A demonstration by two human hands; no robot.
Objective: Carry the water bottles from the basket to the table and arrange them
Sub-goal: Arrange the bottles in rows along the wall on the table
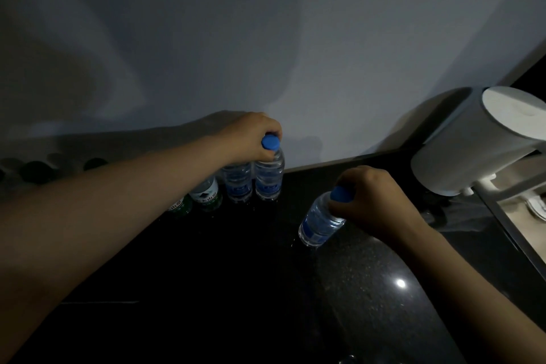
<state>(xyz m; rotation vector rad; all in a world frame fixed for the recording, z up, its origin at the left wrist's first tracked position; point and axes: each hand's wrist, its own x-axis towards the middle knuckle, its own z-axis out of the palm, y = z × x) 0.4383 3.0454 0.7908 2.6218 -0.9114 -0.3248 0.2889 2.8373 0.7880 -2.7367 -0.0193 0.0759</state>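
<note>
Bare forearms reach in from the lower corners of the frame over a dark speckled bench (236,275). At centre, against the grey wall (266,38), the left grip (248,136) has its fingers curled round the blue cap of an upright bottle (269,179) that stands on the bench, clamped on its top. This bottle is the right-hand end of a row along the wall. Just beside it on the left stands a second blue-labelled bottle (237,183), then a green-labelled bottle (206,195), then another green one (178,207) partly hidden by the left forearm. Dim dark rounded shapes carry on to the far left, too dark to identify.

Right of centre, well apart from the row, the right grip (375,201) is clamped on the cap and neck of a tilted bottle (320,221), whose base leans down and to the left. Whether that base touches the bench I cannot tell.

A white jug (478,139) stands at the right edge of the frame.
</note>
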